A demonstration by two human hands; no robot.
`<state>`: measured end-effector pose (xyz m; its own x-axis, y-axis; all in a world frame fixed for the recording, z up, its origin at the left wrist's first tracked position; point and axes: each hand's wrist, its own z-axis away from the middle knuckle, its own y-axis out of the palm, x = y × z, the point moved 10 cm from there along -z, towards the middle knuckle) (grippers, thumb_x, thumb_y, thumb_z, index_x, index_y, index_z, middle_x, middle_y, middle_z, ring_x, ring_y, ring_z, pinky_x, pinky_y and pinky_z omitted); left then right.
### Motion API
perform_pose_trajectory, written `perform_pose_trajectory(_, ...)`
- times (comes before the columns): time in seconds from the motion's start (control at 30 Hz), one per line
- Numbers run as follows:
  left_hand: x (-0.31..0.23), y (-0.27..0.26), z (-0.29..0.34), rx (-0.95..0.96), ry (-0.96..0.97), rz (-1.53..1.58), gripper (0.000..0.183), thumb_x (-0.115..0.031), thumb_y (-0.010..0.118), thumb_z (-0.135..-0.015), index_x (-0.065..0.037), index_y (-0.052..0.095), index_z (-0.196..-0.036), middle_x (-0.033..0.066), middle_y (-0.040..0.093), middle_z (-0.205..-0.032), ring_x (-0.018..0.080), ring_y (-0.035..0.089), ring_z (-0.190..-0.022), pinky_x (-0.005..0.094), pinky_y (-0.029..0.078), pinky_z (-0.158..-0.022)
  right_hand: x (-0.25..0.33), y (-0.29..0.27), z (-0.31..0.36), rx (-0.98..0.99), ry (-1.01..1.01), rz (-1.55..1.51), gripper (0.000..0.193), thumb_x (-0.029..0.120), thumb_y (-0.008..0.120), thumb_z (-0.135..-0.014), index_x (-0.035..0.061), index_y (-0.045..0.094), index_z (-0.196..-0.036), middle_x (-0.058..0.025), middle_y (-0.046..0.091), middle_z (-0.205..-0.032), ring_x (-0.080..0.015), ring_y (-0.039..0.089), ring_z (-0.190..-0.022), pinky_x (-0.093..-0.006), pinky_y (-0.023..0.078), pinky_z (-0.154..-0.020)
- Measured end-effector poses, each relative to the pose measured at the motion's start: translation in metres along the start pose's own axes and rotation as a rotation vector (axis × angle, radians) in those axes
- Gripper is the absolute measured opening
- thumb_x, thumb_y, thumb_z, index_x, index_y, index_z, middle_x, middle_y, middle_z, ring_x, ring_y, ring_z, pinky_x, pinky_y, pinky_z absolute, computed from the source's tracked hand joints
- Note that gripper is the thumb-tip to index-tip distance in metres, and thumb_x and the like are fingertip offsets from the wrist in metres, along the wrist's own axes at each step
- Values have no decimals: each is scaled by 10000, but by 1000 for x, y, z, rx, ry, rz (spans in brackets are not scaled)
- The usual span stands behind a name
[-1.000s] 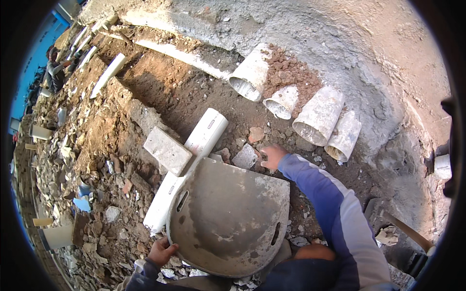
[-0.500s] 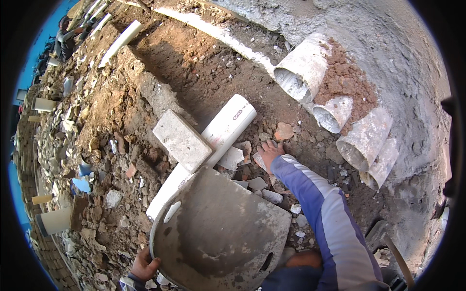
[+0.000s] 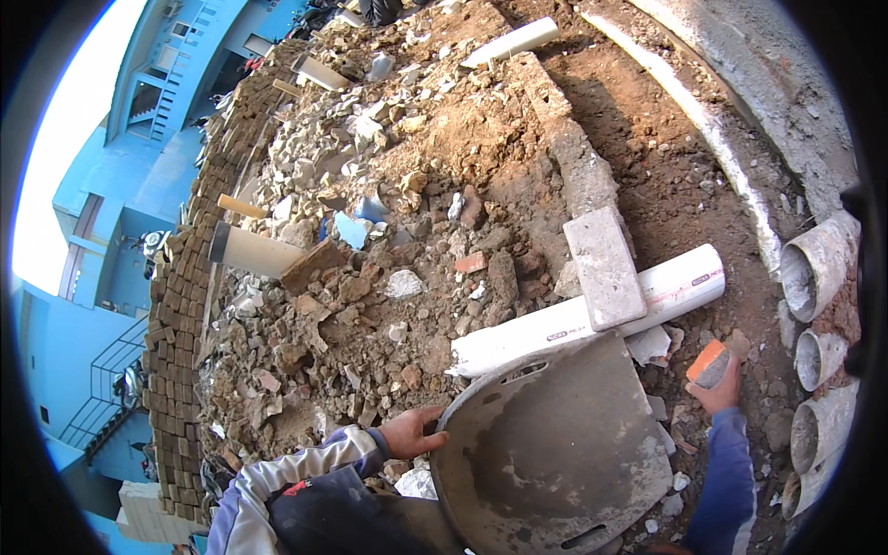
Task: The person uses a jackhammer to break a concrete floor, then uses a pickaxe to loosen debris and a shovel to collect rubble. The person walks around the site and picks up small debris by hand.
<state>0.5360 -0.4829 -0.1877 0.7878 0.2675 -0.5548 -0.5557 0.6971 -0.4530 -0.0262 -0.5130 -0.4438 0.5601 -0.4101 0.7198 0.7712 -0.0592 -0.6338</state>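
My left hand (image 3: 412,433) has its fingers curled over the near-left rim of a wide grey debris scoop (image 3: 564,444), which has slotted handholds and one straight side. To the right of the scoop, my right hand (image 3: 717,390) grips a broken brick piece (image 3: 709,361), orange on one side and grey on another. Behind the scoop lies a thick white plastic pipe (image 3: 527,335), with a pale rectangular block (image 3: 604,268) resting across it. A whitish broken chunk (image 3: 649,345) sits between the pipe and my right hand.
Rubble (image 3: 370,305) covers the ground to the left, bordered by stacked bricks (image 3: 180,351). Short pipe ends (image 3: 819,264) jut from the wall side at right. A capped pipe (image 3: 254,250) rises from the rubble. Blue buildings (image 3: 157,176) stand beyond.
My view has swung left, bringing the blue buildings in. My right hand, earlier down among the rubble, now holds a brick piece. My left hand stays at the scoop's rim.
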Motion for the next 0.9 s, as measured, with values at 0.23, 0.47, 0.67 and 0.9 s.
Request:
perform_pose_trajectory(0.23, -15, -3, 9, 47, -11, -189, 520, -361, 597, -924, 11, 521, -1280, 238, 624, -1133, 371, 614, -1043, 412, 482, -915, -73, -35, 62, -256, 565, -973, 695, 490, 705, -806, 188, 445, -1376, -40, 468, -1376, -244, 471, -1215, -467, 441, -764)
perform_pose_trajectory(0.47, -16, 6, 17, -175, 70, -161, 486, -272, 591, -896, 14, 491, -1275, 249, 636, -1060, 384, 622, -972, 436, 487, -867, 250, -26, 96, 68, 62, -1180, 868, 446, 734, -780, 65, 341, -1453, -168, 471, -1366, -310, 513, -1241, -450, 521, -906)
perform_pose_trajectory(0.67, -11, 26, 11, -97, 91, 665, 462, -139, 662, -842, 11, 528, -1259, 160, 663, -1126, 245, 664, -999, 381, 532, -876, 481, -66, 230, 335, -1234, -782, 675, 331, 774, -819, -1, 513, -1346, -236, 555, -1314, -356, 563, -1209, -362, 474, -994)
perform_pose_trajectory(0.9, -28, 18, 3, -36, 137, 104, 469, -11, 581, -773, 47, 538, -1236, 127, 671, -1102, 197, 650, -977, 318, 507, -876, 181, -67, 212, -67, -154, -682, 321, 260, 727, -856, -3, 644, -1018, -116, 684, -885, -174, 668, -851, -327, 544, -755)
